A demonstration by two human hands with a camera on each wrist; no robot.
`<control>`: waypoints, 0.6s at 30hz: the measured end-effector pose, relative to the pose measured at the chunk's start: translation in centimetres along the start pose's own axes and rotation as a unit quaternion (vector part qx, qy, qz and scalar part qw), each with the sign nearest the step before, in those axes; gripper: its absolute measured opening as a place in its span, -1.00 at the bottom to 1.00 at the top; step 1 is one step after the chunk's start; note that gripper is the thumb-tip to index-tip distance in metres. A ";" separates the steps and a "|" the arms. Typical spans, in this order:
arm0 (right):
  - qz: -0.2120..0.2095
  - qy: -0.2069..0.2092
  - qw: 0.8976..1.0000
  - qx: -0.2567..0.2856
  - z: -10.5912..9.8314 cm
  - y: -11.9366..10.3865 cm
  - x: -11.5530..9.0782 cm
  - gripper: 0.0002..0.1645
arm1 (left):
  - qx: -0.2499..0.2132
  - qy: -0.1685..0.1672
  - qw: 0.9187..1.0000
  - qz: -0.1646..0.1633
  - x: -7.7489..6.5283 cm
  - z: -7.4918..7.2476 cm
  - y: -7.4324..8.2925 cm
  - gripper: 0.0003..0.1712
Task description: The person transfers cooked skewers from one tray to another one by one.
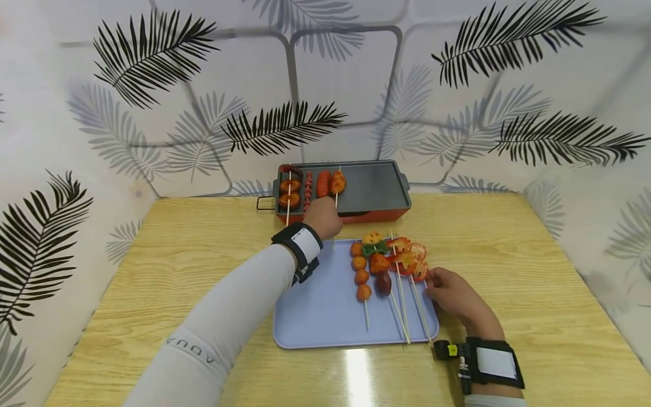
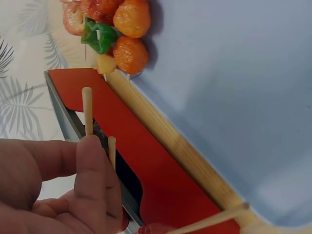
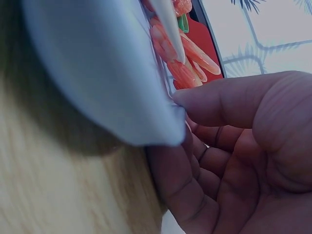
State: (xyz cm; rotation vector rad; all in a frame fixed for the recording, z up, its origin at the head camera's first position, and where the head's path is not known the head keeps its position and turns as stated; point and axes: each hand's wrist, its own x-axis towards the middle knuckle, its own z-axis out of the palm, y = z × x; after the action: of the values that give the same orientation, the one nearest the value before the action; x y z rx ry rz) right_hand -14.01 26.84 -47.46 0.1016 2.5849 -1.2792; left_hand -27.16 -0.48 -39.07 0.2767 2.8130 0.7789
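My left hand [image 1: 324, 219] is at the front edge of a small grill [image 1: 376, 186] with a dark plate and red body. Its thumb and fingers pinch the wooden stick [image 2: 87, 111] of a skewer. On the plate, a browned orange piece [image 1: 338, 182] on a stick lies beside a red sausage [image 1: 323, 183]. A second stick end [image 2: 112, 146] shows close by the fingers. My right hand [image 1: 454, 297] pinches the right rim of a pale blue tray [image 1: 315, 316], thumb above and fingers beneath.
The tray's right half bears several skewers: orange balls [image 1: 361, 277], a mixed one with green pepper [image 1: 375, 249], and shrimp-like pieces [image 1: 419, 260]. Skewered round slices [image 1: 290, 199] and a thin red skewer [image 1: 307, 189] lie at the grill's left. A wire handle [image 1: 264, 203] juts out leftward.
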 end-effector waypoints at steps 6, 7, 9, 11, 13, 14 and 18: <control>0.007 -0.003 1.000 0.004 0.0 -0.1 0.1 -0.68 | -0.018 0.012 1.000 -0.010 -0.1 -0.2 -0.1 -0.95; 0.007 -0.003 1.000 0.003 0.0 -0.2 0.1 -0.68 | -0.024 0.017 1.000 -0.008 -0.2 -0.2 -0.1 -0.97; 0.007 -0.004 1.000 0.003 0.0 -0.2 0.1 -0.68 | -0.046 0.021 0.999 -0.012 -0.5 -0.3 -0.1 -0.81; 0.008 -0.005 1.000 0.006 0.0 -0.2 0.1 -0.68 | -0.072 0.022 0.997 -0.016 -0.7 -0.3 -0.2 -0.65; 0.010 -0.008 1.000 0.009 0.0 -0.2 0.1 -0.68 | -0.103 0.020 0.994 -0.020 -0.8 -0.2 -0.3 -0.55; 0.011 -0.008 1.000 0.009 0.0 -0.2 0.1 -0.68 | -0.121 0.019 0.992 -0.024 -0.9 -0.1 -0.4 -0.53; 0.009 -0.005 1.000 0.002 -0.1 -0.1 0.0 -0.68 | -0.189 0.027 0.981 -0.022 -1.1 0.3 -0.8 -0.52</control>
State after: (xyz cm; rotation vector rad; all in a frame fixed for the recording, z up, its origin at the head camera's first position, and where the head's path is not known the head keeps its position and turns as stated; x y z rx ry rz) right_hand -14.04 26.80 -47.33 0.1178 2.5667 -1.2752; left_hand -26.13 -1.25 -39.62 0.1299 2.6342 1.2994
